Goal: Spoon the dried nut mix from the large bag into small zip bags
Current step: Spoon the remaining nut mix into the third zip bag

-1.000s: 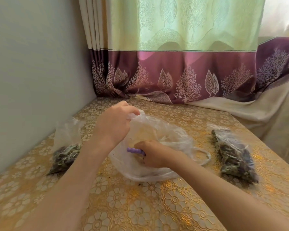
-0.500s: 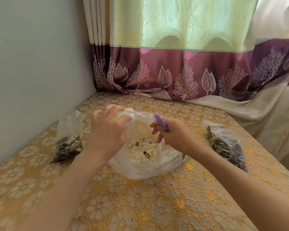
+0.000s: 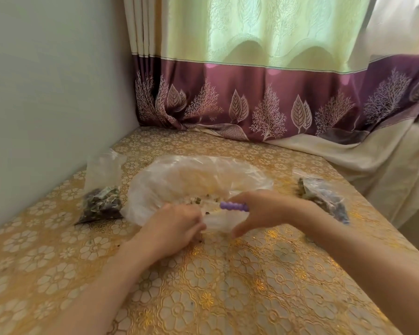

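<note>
Lay slumped and nearly spent at the table's centre, the large clear bag (image 3: 191, 184), only a scatter of nut mix (image 3: 198, 201) left along its near edge. At its 6 o'clock, pinched the near rim between curled fingers, the left hand (image 3: 177, 228); just beside it at 5 o'clock, gripped a purple ribbed spoon handle (image 3: 234, 206) crosswise with thumb spread low, the right hand (image 3: 261, 211). Sat at 9 o'clock a part-filled small zip bag (image 3: 102, 192), at 3 o'clock a filled zip bag (image 3: 324, 197), both on the gold floral tablecloth (image 3: 228, 286), with the curtain (image 3: 252, 93) at 12.
</note>
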The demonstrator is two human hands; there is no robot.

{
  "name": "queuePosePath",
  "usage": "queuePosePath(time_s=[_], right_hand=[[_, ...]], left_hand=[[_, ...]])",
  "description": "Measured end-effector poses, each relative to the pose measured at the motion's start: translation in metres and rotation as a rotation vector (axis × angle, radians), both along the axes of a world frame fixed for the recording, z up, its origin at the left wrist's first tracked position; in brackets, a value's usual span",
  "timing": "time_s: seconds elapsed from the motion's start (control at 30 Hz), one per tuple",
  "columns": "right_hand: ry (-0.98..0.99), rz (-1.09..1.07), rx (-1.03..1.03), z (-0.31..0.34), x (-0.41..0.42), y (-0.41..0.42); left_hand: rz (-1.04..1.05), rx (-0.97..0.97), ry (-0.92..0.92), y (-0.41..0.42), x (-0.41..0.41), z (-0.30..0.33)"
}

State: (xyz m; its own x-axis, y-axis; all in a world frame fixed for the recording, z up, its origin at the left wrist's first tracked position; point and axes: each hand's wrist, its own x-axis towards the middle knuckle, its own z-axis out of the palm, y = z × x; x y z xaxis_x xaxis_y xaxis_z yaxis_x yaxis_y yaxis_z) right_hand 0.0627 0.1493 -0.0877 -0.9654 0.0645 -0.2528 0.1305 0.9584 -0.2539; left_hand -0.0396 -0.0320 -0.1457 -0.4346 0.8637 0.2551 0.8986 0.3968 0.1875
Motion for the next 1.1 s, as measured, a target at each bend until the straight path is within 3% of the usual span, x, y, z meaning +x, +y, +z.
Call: queuePosePath(time_s=[0.1,0.27,0.47,0.67,0.87,1.1], right_hand=[[0.110,0.001,0.170,-0.006,-0.002,-0.001],[0.267,-0.122,0.059,0.025,-0.013,0.005],[0.325,-0.146,0.009,0.039,-0.014,0.014],[0.117,-0.112,-0.017,0.020,0.006,0.019],[0.124,-0.207,-0.478,0.039,0.039,0.028],[0.637,-0.510,-1.282,0.065,0.036,0.028]], left_hand=[[0.027,0.086,-0.052,0.004,-0.004,0.007],[0.056,0.216,-0.053,0.013,-0.015,0.028],[0.052,0.241,-0.076,0.016,-0.014,0.039],[-0.054,0.004,-0.118,0.005,0.000,0.029],[-0.119,-0.064,-0.227,-0.005,0.020,0.015],[-0.196,-0.114,-0.153,0.000,0.034,0.011]])
